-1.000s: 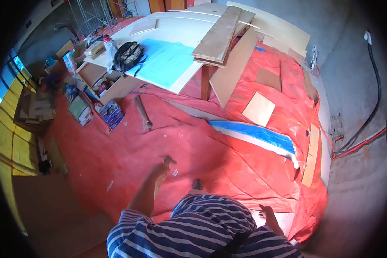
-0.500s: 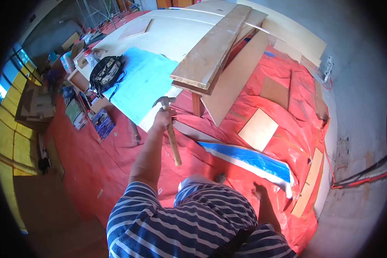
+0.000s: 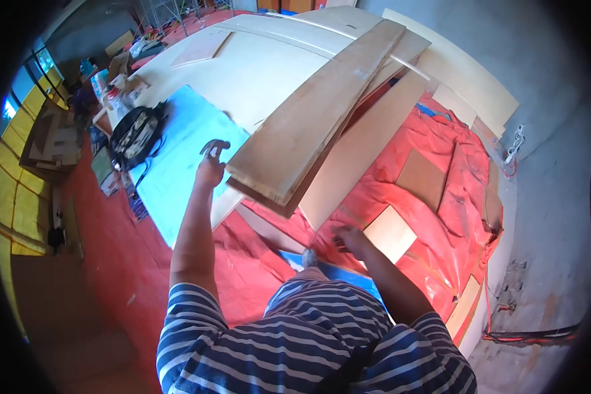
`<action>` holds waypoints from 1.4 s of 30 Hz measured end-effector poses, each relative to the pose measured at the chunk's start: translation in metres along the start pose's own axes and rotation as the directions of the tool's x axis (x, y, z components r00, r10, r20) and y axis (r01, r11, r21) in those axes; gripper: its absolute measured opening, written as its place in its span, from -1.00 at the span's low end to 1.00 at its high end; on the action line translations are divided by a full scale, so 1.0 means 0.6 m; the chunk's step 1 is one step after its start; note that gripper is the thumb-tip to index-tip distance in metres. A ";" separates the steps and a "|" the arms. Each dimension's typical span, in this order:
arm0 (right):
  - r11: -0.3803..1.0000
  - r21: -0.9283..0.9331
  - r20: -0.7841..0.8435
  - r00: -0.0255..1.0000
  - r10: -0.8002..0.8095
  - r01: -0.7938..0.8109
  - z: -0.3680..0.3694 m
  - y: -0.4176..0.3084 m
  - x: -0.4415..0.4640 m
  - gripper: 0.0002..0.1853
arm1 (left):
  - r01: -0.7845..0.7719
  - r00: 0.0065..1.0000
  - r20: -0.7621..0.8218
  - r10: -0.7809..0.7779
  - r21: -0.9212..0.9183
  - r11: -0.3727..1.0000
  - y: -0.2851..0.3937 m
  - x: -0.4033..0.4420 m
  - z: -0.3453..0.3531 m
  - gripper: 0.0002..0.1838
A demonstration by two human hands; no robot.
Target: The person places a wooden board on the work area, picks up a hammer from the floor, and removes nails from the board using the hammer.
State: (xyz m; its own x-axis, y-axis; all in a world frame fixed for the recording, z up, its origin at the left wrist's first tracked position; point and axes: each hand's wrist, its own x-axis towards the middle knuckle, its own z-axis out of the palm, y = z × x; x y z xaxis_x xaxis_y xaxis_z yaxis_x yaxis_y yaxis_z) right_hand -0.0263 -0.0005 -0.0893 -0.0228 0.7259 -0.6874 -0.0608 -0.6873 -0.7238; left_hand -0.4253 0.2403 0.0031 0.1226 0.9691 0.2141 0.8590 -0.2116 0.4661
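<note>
My left hand is closed round a claw hammer, whose metal head stands up above the fist; most of its handle is hidden. It is over the edge of the light blue sheet, left of a stack of long wooden boards. Empty, with fingers apart and slightly bent, my right hand hovers below the near end of the boards. Beside it on the red sheeting lies a pale square wood piece. A long thin panel leans along the right side of the stack.
Wrinkled red sheeting covers the floor. A black bag rests on the left of the blue sheet. Large pale panels lie behind. Cables run along the grey wall at right, and a brown square board lies nearby.
I have come closer to the board stack. My left hand has carried the hammer left and upward in view. My right hand has risen from my side and reached forward.
</note>
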 end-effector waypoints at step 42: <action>0.885 0.176 0.366 0.863 0.348 -0.431 -0.291 -0.230 0.310 -0.60 | 0.734 0.600 -0.236 -0.764 -0.217 0.643 0.441 -0.231 0.123 -0.48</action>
State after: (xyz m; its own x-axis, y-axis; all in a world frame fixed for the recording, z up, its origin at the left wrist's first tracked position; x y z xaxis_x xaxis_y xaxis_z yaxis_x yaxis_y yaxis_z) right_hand 0.1520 0.2249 -0.1280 -0.4060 0.3969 -0.8232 -0.2193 -0.9168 -0.3338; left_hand -0.1785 0.0595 0.0332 -0.7001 0.7136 -0.0255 0.5351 0.5479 0.6430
